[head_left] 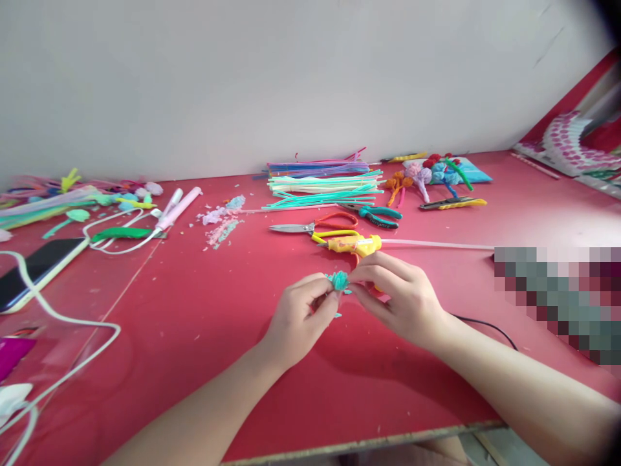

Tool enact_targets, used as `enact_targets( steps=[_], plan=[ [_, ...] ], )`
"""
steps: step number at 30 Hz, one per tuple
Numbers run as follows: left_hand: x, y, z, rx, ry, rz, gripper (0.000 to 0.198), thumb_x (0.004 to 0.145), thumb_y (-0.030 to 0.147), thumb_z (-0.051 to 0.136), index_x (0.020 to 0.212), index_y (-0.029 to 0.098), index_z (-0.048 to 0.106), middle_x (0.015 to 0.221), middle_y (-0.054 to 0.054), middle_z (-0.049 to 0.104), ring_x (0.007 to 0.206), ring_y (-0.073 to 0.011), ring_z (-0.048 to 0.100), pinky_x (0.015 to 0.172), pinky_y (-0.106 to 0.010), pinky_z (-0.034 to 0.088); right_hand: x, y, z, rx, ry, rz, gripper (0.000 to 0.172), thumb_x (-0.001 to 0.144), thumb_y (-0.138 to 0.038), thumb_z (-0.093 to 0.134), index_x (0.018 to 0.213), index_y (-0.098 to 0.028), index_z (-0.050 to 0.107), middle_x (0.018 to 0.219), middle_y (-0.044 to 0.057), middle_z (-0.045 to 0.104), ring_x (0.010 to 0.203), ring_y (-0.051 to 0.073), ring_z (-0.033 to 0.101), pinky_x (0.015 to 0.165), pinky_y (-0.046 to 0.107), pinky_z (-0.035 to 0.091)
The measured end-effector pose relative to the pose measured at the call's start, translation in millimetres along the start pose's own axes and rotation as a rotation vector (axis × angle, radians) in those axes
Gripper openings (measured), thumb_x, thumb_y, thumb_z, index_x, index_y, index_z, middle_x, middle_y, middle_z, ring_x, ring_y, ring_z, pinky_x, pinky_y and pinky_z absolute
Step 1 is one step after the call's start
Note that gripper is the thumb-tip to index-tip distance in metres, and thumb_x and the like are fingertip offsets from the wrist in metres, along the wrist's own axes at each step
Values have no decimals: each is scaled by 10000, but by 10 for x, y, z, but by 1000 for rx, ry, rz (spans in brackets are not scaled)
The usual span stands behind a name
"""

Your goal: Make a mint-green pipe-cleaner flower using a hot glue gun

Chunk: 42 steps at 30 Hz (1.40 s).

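- Mid-frame, a teal tuft (pixel 340 280) is pinched by the left hand (pixel 299 312).
- Right hand (pixel 406 294): fingers narrowed at its edge; hold unclear.
- Shaping seems underway; steadiness is needed.

Plain pale grey wall (pixel 194 84) behind red tabletop (pixel 184 388); bright glare (pixel 548 230) toward tabletop's right side.

Phone (pixel 51 260): dark-screened, left | white cable (pixel 87 323): across phone (loosely curved) | pale wall (pixel 204 84): behind table (pixel 194 336)
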<state>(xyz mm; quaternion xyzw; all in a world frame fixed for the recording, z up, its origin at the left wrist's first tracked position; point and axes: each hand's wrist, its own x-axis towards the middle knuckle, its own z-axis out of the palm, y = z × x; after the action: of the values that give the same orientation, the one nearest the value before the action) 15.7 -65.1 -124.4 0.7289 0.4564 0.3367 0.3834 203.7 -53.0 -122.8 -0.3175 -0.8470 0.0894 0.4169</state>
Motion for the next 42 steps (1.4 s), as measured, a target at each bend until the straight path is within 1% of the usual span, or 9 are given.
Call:
enact_targets(
  steps=[7,12,17,22,27,31,35,38,42],
  plan=[
    [-9,16,2,1,-8,-5,268,902,217,441,641,180,484,596,34,443,567,-108,452,539,-252,370,-5,6,4,-12,-23,8,103,859,-93,534,916,-175,561,857,52,589,745,135,552,648,253,455],
    [-18,2,13,-53,-21,-28,309,915,224,437,609,183,442,591,42,438,536,-93,466,535,-243,379,5,-19,2,-8,-11,9,102,848,-97,545,916,-173,558,842,51,591,729,131,553,637,244,453],
    [-19,-8,16,-42,-13,-17,313,911,215,441,599,183,437,598,39,439,541,-94,474,535,-241,377,23,-36,-1,-12,8,4,88,848,-103,542,904,-170,555,811,43,587,703,126,549,615,234,450],
    [-16,-6,6,-15,-11,11,327,920,220,430,596,182,436,608,32,443,543,-95,469,538,-239,370,37,-40,4,2,9,17,86,857,-115,523,909,-178,550,814,47,590,708,135,559,609,240,455],
    [-7,-8,6,71,6,62,316,925,214,434,610,182,444,627,24,454,586,-105,465,582,-242,379,19,-23,14,20,1,29,82,876,-129,506,918,-188,545,818,49,595,718,137,559,618,244,456],
    [-1,-2,6,99,19,111,318,921,198,436,604,182,450,652,14,466,615,-112,459,600,-237,396,7,-25,10,-19,-1,9,78,878,-126,506,918,-179,548,806,49,594,703,132,548,621,250,453],
    [-1,0,5,56,23,125,237,923,193,440,705,179,533,726,-3,515,674,-118,508,632,-228,434,18,-35,-3,-48,13,-24,84,880,-122,504,930,-175,546,777,45,586,672,128,533,612,251,455],
    [-3,-17,2,30,38,120,191,929,197,436,799,180,574,790,-17,551,722,-125,537,661,-229,454,19,-36,-14,2,39,-37,103,869,-112,513,942,-182,531,795,46,595,675,123,540,604,244,463],
    [-9,-48,-14,65,82,165,162,930,197,440,870,190,590,866,-36,575,794,-146,549,742,-260,448,2,-40,-16,70,59,-22,147,852,-97,526,962,-192,511,820,46,608,698,123,561,618,246,477]
  ],
)
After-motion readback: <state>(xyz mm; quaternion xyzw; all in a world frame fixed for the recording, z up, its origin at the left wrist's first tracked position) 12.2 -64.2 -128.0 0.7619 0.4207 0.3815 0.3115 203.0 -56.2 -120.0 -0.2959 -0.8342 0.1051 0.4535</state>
